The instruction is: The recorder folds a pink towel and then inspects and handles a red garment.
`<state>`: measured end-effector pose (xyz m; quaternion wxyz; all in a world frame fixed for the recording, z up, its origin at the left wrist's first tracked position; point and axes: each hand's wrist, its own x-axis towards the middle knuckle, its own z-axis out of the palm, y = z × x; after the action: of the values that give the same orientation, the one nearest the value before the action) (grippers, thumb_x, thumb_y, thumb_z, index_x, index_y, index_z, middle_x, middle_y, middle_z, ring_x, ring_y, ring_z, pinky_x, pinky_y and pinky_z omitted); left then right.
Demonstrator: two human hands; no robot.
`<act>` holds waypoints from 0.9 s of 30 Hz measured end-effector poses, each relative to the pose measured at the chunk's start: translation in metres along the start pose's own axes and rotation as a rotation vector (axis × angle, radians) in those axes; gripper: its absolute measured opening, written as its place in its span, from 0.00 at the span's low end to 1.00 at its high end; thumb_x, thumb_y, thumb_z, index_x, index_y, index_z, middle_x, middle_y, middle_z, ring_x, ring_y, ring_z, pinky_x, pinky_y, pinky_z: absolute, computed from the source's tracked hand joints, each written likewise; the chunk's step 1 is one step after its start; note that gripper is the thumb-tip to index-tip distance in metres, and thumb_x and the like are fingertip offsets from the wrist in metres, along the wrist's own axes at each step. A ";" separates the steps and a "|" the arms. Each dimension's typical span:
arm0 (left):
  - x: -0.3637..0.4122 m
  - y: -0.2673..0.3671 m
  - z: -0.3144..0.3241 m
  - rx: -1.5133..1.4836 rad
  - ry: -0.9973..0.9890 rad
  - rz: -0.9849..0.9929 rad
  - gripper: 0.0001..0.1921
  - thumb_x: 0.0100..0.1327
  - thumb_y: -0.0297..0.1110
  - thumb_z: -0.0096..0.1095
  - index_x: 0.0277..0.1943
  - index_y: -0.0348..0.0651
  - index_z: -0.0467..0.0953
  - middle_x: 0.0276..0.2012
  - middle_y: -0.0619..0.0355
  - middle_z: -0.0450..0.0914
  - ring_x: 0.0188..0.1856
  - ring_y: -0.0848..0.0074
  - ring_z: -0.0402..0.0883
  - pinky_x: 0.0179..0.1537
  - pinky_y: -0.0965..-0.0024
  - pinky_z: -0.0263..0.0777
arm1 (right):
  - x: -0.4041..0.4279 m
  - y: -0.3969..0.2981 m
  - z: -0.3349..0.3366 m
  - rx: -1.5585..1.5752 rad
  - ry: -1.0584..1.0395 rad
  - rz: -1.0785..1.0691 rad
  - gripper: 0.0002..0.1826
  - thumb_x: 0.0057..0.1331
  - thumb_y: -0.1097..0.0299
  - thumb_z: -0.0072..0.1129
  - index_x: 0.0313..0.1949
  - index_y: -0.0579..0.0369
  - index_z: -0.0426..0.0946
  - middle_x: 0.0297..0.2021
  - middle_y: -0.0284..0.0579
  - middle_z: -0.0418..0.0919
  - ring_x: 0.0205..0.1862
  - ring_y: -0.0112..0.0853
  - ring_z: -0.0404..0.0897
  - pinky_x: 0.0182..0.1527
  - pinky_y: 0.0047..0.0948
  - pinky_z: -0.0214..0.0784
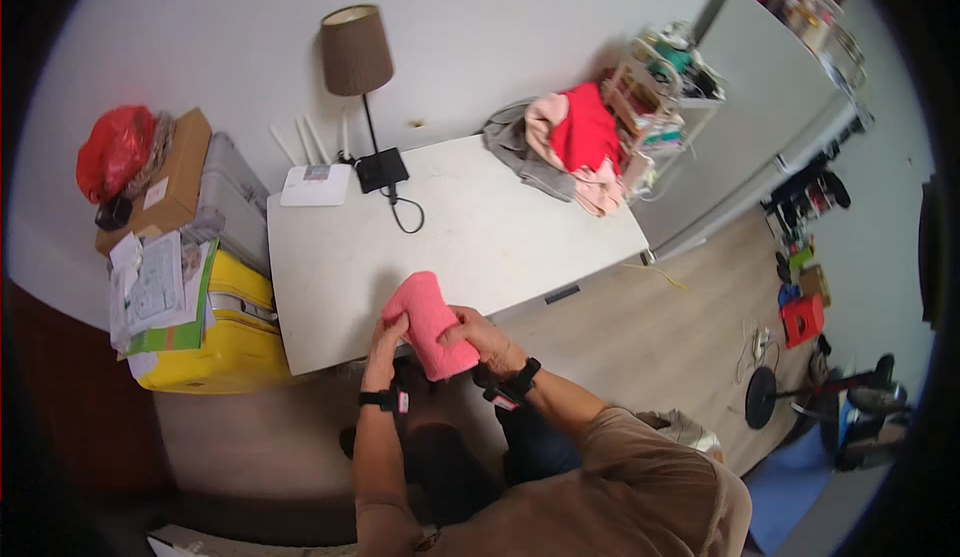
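Note:
Both my hands grip a folded or rolled pink towel-like cloth [431, 326] above the front edge of the white table [450, 234]. My left hand [388, 343] holds its left side, thumb on top. On its right side, my right hand [484, 338] has its thumb over the cloth, with the other fingers partly hidden. A heap of grey, light pink and red cloths [574, 137] lies at the table's back right corner.
A brown-shaded lamp [356, 51] and a white router [315, 185] with antennas stand at the table's back left. A yellow suitcase [240, 358] bearing papers adjoins the table's left side. To the right are a cluttered rack [694, 126] and a refrigerator [750, 99].

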<state>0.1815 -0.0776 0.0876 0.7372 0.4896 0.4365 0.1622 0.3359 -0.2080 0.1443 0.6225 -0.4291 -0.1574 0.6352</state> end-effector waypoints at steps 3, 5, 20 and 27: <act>-0.054 -0.014 0.019 -0.259 -0.177 0.008 0.30 0.66 0.48 0.59 0.64 0.38 0.65 0.60 0.53 0.73 0.61 0.68 0.71 0.64 0.65 0.58 | -0.069 -0.003 0.019 0.015 -0.074 -0.060 0.34 0.48 0.76 0.63 0.59 0.66 0.68 0.48 0.44 0.79 0.47 0.28 0.79 0.52 0.26 0.71; -0.088 -0.021 0.029 -0.491 -0.334 0.037 0.28 0.67 0.46 0.58 0.64 0.40 0.66 0.60 0.53 0.73 0.61 0.67 0.70 0.65 0.64 0.59 | -0.113 0.000 0.023 0.049 -0.101 -0.105 0.35 0.49 0.75 0.63 0.59 0.66 0.68 0.48 0.43 0.79 0.48 0.28 0.78 0.54 0.27 0.70; -0.268 -0.076 0.072 -0.228 -0.347 -0.145 0.24 0.69 0.41 0.57 0.61 0.35 0.68 0.54 0.51 0.77 0.55 0.69 0.78 0.56 0.65 0.72 | -0.272 0.105 -0.036 0.327 -0.087 -0.036 0.26 0.65 0.68 0.60 0.60 0.64 0.67 0.54 0.47 0.76 0.55 0.32 0.77 0.59 0.33 0.70; -0.294 -0.094 0.090 -0.234 -0.407 -0.191 0.30 0.64 0.37 0.63 0.65 0.34 0.62 0.58 0.53 0.73 0.60 0.66 0.74 0.62 0.65 0.65 | -0.275 0.121 -0.048 0.397 0.154 -0.074 0.19 0.63 0.71 0.60 0.52 0.65 0.72 0.46 0.49 0.80 0.45 0.35 0.82 0.51 0.36 0.77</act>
<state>0.0699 -0.3700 0.1610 0.8737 0.3798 0.3014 0.0392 0.2523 -0.5000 0.1232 0.7280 -0.3391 0.0031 0.5958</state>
